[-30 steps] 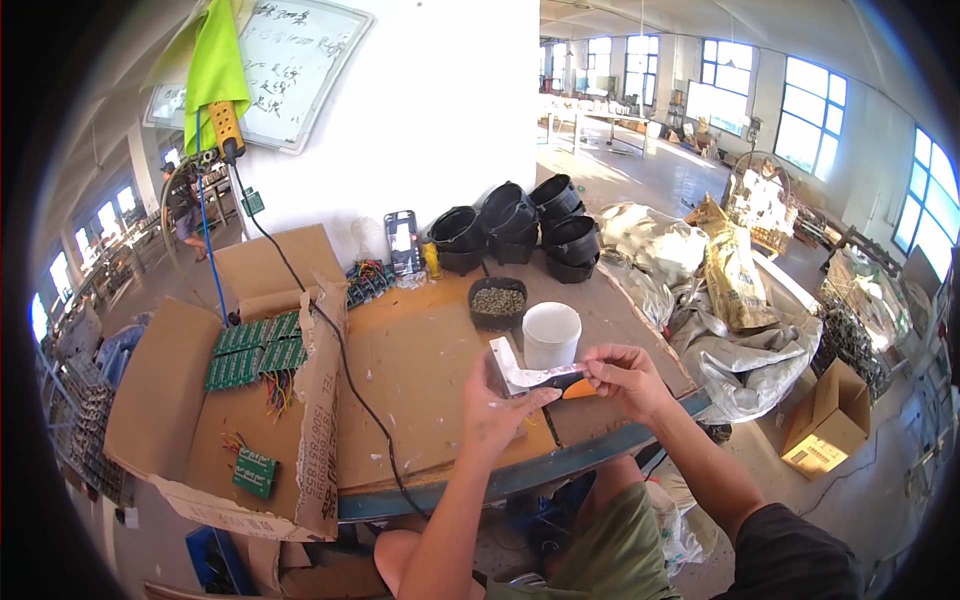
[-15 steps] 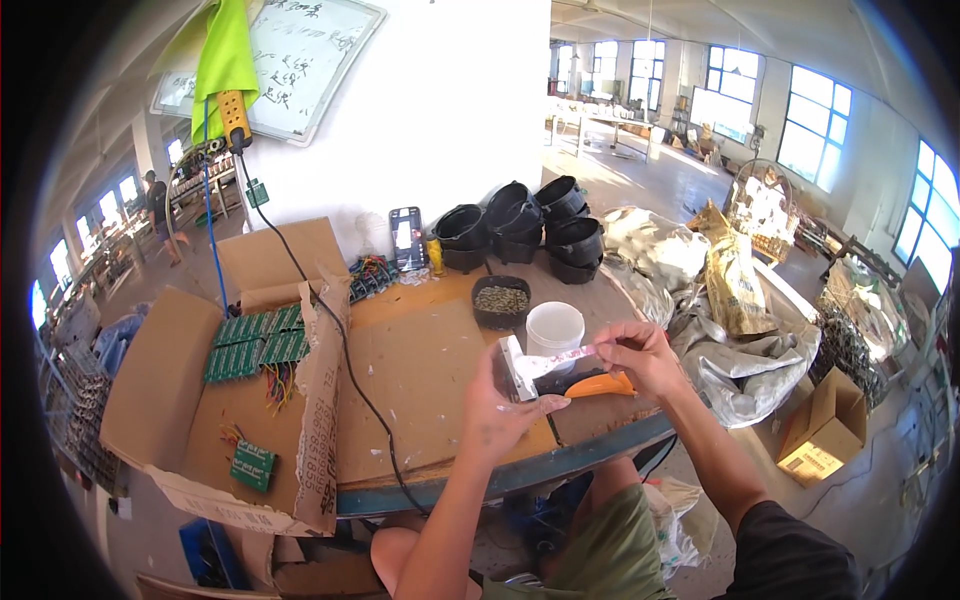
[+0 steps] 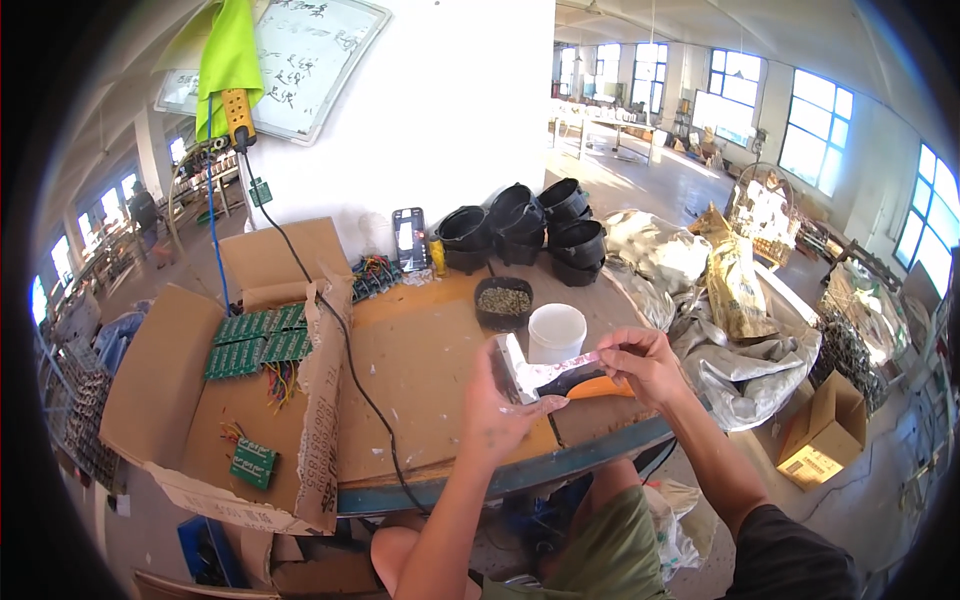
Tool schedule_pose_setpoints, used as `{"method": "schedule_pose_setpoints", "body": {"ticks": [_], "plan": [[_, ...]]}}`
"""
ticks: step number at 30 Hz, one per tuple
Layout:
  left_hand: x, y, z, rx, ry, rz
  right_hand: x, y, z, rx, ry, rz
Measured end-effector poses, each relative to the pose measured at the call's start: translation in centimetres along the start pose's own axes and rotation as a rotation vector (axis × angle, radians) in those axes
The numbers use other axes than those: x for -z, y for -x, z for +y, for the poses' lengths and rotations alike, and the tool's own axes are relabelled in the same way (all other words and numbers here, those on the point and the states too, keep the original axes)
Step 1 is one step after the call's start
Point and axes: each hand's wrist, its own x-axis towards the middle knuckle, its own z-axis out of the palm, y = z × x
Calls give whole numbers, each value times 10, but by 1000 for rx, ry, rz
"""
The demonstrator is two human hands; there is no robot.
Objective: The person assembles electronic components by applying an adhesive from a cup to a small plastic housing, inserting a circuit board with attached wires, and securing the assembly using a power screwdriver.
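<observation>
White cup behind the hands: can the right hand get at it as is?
Probably not right away. The white cup stands open with nothing between, but the right hand is pinching a strip that the left hand also holds.

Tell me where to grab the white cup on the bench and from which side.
Grip the white cup around its side wall just below the rim, coming from above and the right. It stands upright and open-topped; the dark bowl of small parts crowds its far left, and both hands work in front.

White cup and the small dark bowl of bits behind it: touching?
Cannot tell. In the head view the white cup sits right in front of the dark bowl; their rims overlap in the picture, so no gap or contact shows.
</observation>
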Motion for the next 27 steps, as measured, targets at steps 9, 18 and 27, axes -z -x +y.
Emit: {"method": "schedule_pose_setpoints", "body": {"ticks": [9, 18, 27], "plan": [[4, 2, -3, -62, -129, 62, -2, 7, -9, -15, -23, -46], [5, 4, 6, -53, -114, 53, -3, 4, -9, -158, -57, -62], [5, 6, 0, -74, -187, 144, -9, 21, -7, -110, -51, -52]]}}
